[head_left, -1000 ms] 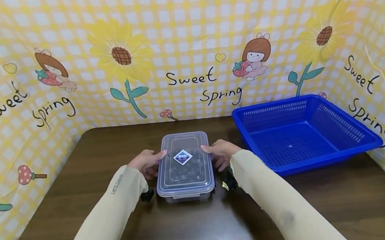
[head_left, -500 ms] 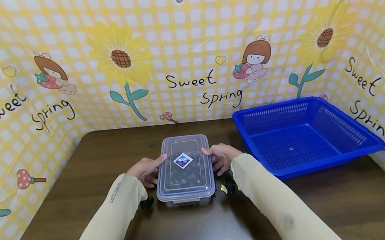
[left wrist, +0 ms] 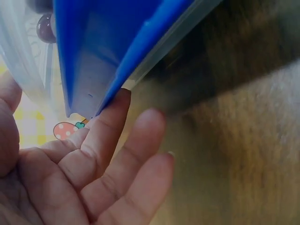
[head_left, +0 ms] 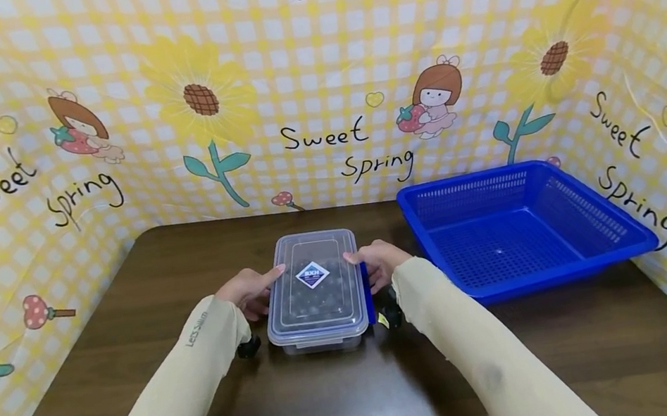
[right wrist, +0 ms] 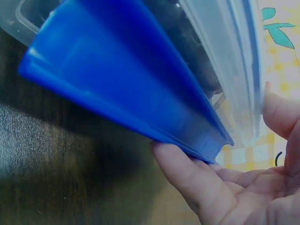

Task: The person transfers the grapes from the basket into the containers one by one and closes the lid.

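Observation:
A clear plastic food container with a diamond-shaped label stands on the table. Dark, round, grape-like things show through its wall. In the head view my left hand is at its left side, thumb on the lid's edge. My right hand mirrors it on the right. The left wrist view shows a blue side clip angled out from the wall, a fingertip against its edge. Another blue clip, also angled out, is touched by my right fingers in the right wrist view. The lid sits on the container.
A blue plastic basket with slotted walls stands to the right, just beyond my right forearm. Brown tabletop lies in front of the container. A checked, printed cloth rises behind and at both sides.
A blue clip has come into sight along the container's right side, swung outward by my right fingers. Both thumbs stay at the lid's edges. The head view has shifted slightly.

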The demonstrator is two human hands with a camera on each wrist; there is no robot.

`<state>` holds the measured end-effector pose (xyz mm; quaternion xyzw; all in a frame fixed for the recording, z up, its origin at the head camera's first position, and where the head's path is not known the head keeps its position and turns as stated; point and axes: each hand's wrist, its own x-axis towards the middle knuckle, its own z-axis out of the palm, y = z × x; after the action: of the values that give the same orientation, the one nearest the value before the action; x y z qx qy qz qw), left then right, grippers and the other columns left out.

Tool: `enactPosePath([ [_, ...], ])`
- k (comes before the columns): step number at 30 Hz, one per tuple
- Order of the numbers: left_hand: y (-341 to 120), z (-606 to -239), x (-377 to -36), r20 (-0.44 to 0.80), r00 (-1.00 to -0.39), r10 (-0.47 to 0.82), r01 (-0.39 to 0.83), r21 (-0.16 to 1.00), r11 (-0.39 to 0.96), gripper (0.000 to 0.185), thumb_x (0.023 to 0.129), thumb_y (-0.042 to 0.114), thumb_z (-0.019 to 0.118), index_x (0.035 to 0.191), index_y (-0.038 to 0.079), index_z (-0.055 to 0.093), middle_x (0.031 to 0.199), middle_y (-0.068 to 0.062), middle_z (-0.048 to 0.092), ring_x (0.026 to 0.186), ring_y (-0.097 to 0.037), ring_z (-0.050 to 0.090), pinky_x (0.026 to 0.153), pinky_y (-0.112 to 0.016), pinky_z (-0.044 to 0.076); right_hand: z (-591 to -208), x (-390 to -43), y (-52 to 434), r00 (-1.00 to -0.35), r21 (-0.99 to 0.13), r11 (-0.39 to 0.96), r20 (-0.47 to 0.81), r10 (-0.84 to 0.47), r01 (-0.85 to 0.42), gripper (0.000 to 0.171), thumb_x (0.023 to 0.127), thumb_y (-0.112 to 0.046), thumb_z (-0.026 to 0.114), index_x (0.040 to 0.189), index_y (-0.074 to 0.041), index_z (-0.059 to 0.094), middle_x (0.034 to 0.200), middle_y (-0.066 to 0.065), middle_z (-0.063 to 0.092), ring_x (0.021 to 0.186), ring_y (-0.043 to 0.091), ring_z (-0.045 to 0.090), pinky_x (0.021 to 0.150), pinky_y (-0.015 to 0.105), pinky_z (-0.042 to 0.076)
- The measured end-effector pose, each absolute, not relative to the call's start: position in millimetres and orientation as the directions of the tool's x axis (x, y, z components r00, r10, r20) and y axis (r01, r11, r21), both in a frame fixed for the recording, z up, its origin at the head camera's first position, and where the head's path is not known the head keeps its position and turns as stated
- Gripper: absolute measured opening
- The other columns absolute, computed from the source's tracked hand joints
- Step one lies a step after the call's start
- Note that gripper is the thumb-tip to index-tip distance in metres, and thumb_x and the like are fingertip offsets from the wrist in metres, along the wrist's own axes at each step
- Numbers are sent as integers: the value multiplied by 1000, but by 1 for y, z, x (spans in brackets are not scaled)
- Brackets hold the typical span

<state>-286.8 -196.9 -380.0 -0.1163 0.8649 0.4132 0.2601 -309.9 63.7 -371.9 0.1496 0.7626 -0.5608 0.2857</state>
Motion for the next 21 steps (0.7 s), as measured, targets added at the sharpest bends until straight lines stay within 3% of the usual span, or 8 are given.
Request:
enactPosePath([
  [6,-195,-375,-288,-528,-849,-17,-415,646,641,67,92,59,49,111,-3,64,100,-15,66,67,-21,63,60,-31,54,-368,-310,63,-833,-767,416,-553,-39,489,64,90,-31,67,134,7,41,121,32,56,108,46,58,82,50,53],
  [13,-193,-374,-288,-506,-862,-38,-415,660,626,61,93,55,52,103,-4,64,90,-15,65,57,-17,59,57,-29,55,-361,-307,59,-878,-751,509,-479,20,421,63,87,-31,71,130,7,44,123,30,56,106,45,60,82,50,53],
  [21,-192,-375,-287,-528,-849,2,-403,651,643,65,95,54,49,106,-8,61,89,-16,63,54,-15,60,55,-27,55,-359,-309,55,-939,-694,671,-345,7,260,39,85,-24,75,105,6,60,97,19,64,79,31,66,58,39,57],
])
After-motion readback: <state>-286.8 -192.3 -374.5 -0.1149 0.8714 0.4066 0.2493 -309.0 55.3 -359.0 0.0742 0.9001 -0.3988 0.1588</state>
